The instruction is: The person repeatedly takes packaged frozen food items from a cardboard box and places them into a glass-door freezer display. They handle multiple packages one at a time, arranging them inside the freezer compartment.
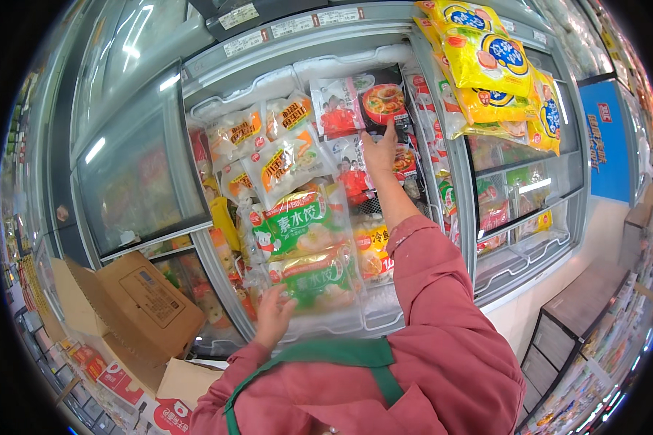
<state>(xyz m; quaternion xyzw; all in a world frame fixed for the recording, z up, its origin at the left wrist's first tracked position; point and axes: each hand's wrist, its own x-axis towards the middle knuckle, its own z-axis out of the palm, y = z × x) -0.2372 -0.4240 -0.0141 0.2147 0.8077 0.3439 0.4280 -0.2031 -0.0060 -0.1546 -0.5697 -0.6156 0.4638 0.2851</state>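
Note:
Reaching into an open chest freezer (299,321), my right hand (380,153) touches the lower edge of a black-and-white food bag (332,106) with a red bowl pictured on it. A similar bag (353,166) lies beneath that hand. Whether the fingers grip the upper bag cannot be told. My left hand (275,315), fingers apart, is at the near left corner of a green bag of frozen dumplings (318,283). Another green dumpling bag (299,223) lies just beyond it. White-and-orange frozen food bags (280,163) are heaped to the far left.
Yellow bags (492,65) are stacked on the freezer's right-hand lid. A sliding glass lid (141,163) covers the left section. An open cardboard box (152,293) stands at my left. Frost lines the far wall (353,60), and wire dividers (430,201) run inside.

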